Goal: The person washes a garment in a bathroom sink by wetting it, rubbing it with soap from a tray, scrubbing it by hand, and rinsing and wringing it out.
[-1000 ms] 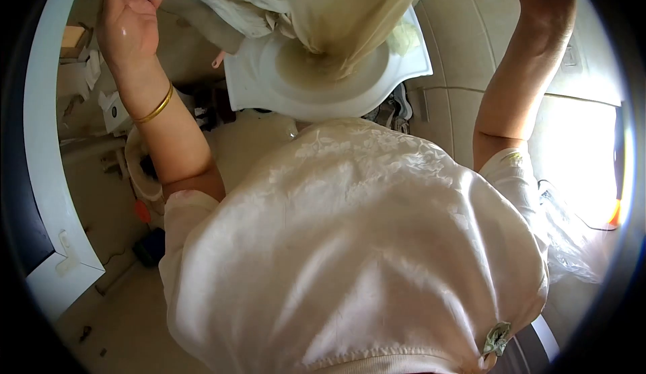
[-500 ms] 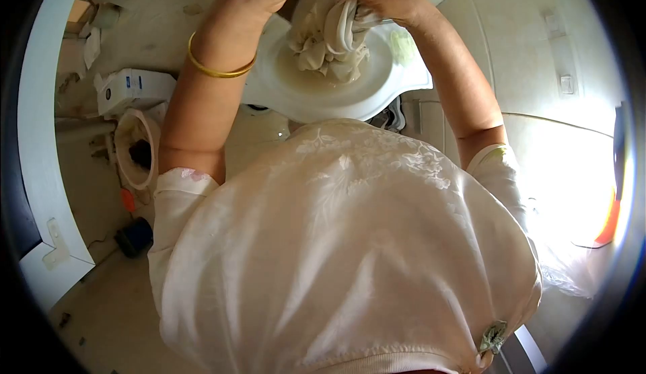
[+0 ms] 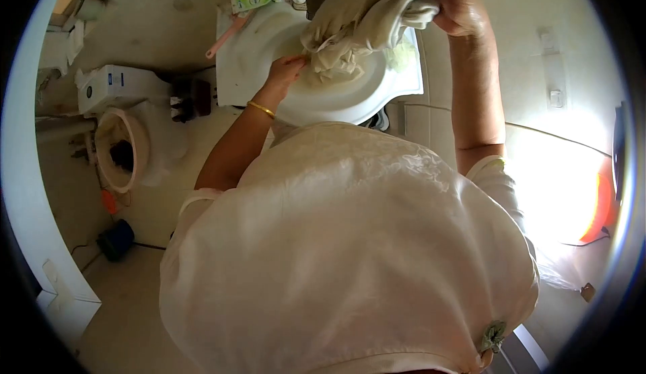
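Note:
A bunched, wet, off-white cloth (image 3: 377, 21) hangs over the basin of a white sink (image 3: 242, 75), its lower folds in the bowl. High at the upper right, my right hand (image 3: 461, 7) is closed round the raised part of the cloth. My left hand (image 3: 288, 72), with a gold bangle at the wrist, is at the left side of the bowl beside the cloth's lower folds; its fingers are pressed together, and what they hold, if anything, is too small to make out. A pale green item (image 3: 402, 56) lies on the sink's right side.
A green and white tube (image 3: 256, 1) and a pink-handled brush (image 3: 225, 38) lie at the sink's back left. Further left are a white box (image 3: 121, 88), a pink bin (image 3: 140, 146) and a dark blue container (image 3: 116, 239). A lit orange-rimmed object (image 3: 603, 199) stands at the right.
The hands, together at the cloth half a second ago, are now apart: the left has come down to the bowl's left side, the right has moved right and holds the cloth up. More of the sink shows.

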{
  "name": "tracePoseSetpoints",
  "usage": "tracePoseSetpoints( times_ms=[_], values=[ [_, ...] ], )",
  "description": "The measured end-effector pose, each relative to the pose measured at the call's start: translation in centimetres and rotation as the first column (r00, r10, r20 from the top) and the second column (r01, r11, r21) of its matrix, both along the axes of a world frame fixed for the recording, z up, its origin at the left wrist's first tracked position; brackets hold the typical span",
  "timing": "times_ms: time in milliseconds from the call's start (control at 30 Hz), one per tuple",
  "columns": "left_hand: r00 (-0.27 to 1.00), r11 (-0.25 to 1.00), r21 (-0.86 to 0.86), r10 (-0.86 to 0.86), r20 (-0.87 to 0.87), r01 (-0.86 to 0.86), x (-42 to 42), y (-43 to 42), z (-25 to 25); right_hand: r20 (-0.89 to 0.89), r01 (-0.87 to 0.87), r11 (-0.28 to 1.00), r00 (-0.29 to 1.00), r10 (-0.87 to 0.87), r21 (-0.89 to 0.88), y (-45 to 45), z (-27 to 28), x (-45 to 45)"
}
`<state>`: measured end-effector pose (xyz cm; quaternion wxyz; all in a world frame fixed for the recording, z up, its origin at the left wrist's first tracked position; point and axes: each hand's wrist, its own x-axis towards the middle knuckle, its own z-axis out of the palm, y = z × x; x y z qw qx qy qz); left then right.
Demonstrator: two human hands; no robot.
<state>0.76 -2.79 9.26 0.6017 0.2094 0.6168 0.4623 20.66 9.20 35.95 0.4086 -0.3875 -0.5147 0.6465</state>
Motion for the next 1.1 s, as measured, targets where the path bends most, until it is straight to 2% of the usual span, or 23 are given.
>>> tracePoseSetpoints(
  times_ms=[33,133,200,267,333,433,633,767,933,1000,1100],
  values=[
    [1.0,0.999,0.034,0.003,0.005,-0.003,0.5,0.4,-0.4,0.041,-0.048,0.998,0.998,0.046,0.039,-0.8,1.7,-0.1],
    [0.988,0.983,0.164,-0.103,0.119,0.083,1.1,2.1,-2.4,-0.229,-0.125,0.991,0.967,0.11,-0.049,-0.2,1.4,0.6],
    [0.947,0.947,0.048,-0.315,-0.057,0.318,1.7,2.5,-0.3,-0.26,-0.151,0.988,0.955,0.141,-0.02,-1.1,2.1,0.2],
    [0.834,0.854,-0.067,-0.518,-0.187,0.516,2.3,2.7,1.4,-0.265,-0.174,0.985,0.949,0.168,0.0,-1.2,1.5,0.9],
    [0.735,0.773,-0.134,-0.632,-0.244,0.62,2.6,2.3,1.1,-0.269,-0.18,0.984,0.948,0.171,-0.009,-1.7,1.3,1.0],
    [0.672,0.729,-0.187,-0.681,-0.29,0.658,3.0,1.6,-0.8,-0.273,-0.189,0.982,0.946,0.177,-0.021,-2.8,1.1,1.2],
    [0.68,0.735,-0.272,-0.678,-0.279,0.621,1.7,1.1,-2.9,-0.259,-0.169,0.984,0.954,0.151,-0.05,-3.8,0.6,2.0],
    [0.71,0.768,-0.309,-0.639,-0.296,0.562,-0.4,1.7,-2.4,-0.224,-0.118,0.991,0.97,0.1,-0.068,-3.7,-0.1,3.0],
    [0.679,0.827,-0.054,-0.494,-0.543,0.559,-6.3,0.6,4.4,-0.108,-0.055,0.993,0.993,0.044,-0.103,-3.9,-3.7,4.1],
    [0.743,0.867,0.048,-0.394,-0.54,0.495,-7.9,-0.2,7.7,-0.105,-0.025,0.992,0.994,0.011,-0.127,-4.5,-5.7,3.5],
    [0.86,0.905,0.24,-0.209,-0.466,0.351,-9.5,-1.2,10.3,-0.2,-0.105,0.972,0.978,0.062,-0.21,-5.0,-9.4,2.7]
  ],
)
